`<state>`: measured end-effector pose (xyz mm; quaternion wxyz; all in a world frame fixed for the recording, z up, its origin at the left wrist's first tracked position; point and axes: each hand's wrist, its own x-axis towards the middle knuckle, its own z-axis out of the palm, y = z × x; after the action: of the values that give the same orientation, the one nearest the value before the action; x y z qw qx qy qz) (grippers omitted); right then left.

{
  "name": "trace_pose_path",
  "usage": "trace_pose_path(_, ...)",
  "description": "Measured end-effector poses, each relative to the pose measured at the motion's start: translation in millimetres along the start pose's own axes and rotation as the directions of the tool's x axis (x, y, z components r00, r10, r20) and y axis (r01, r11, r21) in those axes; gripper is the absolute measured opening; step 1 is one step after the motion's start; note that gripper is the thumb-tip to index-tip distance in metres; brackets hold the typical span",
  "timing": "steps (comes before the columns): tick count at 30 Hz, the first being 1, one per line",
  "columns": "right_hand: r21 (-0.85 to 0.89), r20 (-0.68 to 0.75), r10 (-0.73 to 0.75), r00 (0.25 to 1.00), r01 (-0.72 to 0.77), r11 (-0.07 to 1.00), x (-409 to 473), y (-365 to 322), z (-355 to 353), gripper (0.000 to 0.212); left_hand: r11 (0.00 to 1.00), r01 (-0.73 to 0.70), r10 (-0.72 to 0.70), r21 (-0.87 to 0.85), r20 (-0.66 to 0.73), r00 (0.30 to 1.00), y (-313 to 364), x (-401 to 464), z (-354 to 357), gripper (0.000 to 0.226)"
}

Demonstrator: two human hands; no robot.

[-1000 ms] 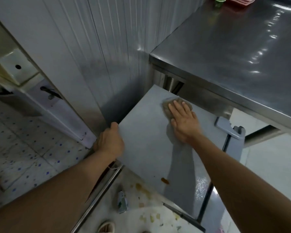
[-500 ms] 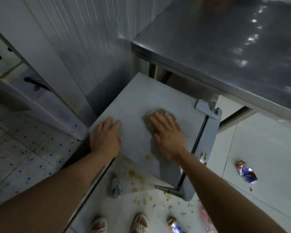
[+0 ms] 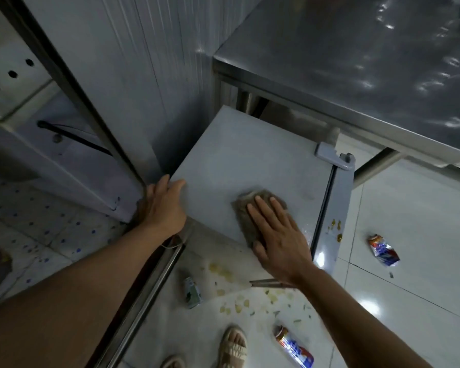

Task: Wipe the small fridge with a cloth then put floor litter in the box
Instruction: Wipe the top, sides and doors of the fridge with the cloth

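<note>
flat right hand point(image 3: 278, 241) presses cloth point(image 3: 252, 208) on fridge point(image 3: 237, 160).

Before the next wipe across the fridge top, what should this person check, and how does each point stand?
1. Cloth flat under the right hand: ok, straight fingers press it onto the small fridge.
2. Fridge steadied: ok, left hand rests on its left edge.
3. Top clean: cannot tell; the surface is dim.
4. Door front clean: not ok, orange drips remain near the hinge side.
5. Floor litter picked up: not ok, wrappers, a small carton and scraps lie there.
6. Box ready: cannot tell, none in view.
</note>
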<state>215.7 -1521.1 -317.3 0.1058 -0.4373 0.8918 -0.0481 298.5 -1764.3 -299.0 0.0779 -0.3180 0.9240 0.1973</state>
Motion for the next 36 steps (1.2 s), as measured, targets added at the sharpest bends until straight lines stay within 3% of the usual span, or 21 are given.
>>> trace_pose_path(4, 0.002, -0.076, 0.205, 0.976, -0.206, 0.979, 10.0, -36.9, 9.9, 0.071, 0.932, -0.026, 0.052, -0.360, 0.065, 0.997, -20.1, -1.8, -4.0, 0.057)
trace_pose_path(8, 0.021, -0.095, 0.319, 0.943, -0.318, 0.948, 31.6, -77.4, 20.1, 0.072, 0.865, 0.016, 0.039, -0.502, 0.099, 0.994, -36.1, -1.3, -8.8, 0.064)
trace_pose_path(15, -0.003, -0.065, 0.263, 0.963, -0.264, 0.965, 69.1, -122.8, 21.0, 0.090, 0.645, 0.095, 0.030, -0.758, 0.149, 0.988, -51.6, 3.5, -7.0, 0.070)
trace_pose_path(19, -0.019, -0.034, 0.152, 0.988, -0.153, 0.988, 104.7, -157.6, 26.2, 0.087, 0.594, 0.118, 0.005, -0.796, 0.151, 0.989, -55.6, 0.8, -6.0, 0.061)
trace_pose_path(23, -0.053, -0.039, -0.024, 0.999, 0.022, 0.998, 120.9, -164.7, 19.8, 0.079, 0.684, 0.121, -0.042, -0.719, 0.127, 0.991, -59.1, -3.4, -7.8, 0.052)
trace_pose_path(26, -0.079, -0.056, -0.132, 0.990, 0.127, 0.989, 109.8, -140.3, 17.0, 0.077, 0.604, 0.172, -0.057, -0.778, 0.173, 0.983, -56.8, -5.0, -11.5, 0.052)
trace_pose_path(29, -0.028, -0.089, -0.105, 0.991, 0.102, 0.994, 100.5, -122.2, 20.1, 0.073, 0.562, 0.214, -0.081, -0.799, 0.203, 0.976, -58.8, -0.4, -12.3, 0.053)
trace_pose_path(33, 0.110, -0.027, -0.074, 0.997, 0.077, 0.991, 142.8, -106.9, 6.6, 0.070, 0.563, 0.224, -0.086, -0.796, 0.213, 0.973, -65.4, 3.1, -6.9, 0.054)
trace_pose_path(36, 0.088, -0.030, -0.042, 0.999, 0.045, 0.995, 186.5, -98.6, -8.4, 0.055, 0.576, 0.212, -0.057, -0.789, 0.220, 0.974, -67.4, -0.2, -3.6, 0.057)
